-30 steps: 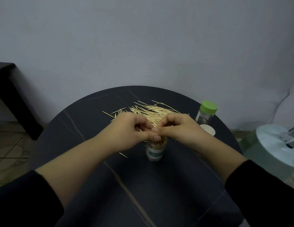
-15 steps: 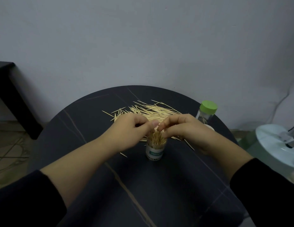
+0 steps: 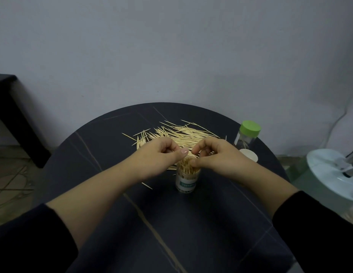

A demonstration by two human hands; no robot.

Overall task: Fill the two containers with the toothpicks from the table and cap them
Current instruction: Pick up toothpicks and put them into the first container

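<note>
Mid-fill, the right hand (image 3: 217, 155) pinched toothpicks (image 3: 188, 166) in the open container (image 3: 186, 183), the left hand (image 3: 162, 153) was curled with its contents unclear, and the pile (image 3: 183, 134) at twelve o'clock likely needed gathering next.

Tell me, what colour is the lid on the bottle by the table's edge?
Light green. The lid shows clearly in the head view, at the right.

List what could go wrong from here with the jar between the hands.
1. The jar stands free, its body gripped by neither hand; the right hand touching its toothpicks might tip it.
2. Those toothpicks stick up past the rim, so the white cap may not seat.
3. One stray toothpick lies apart near the left hand and may be missed.
</note>
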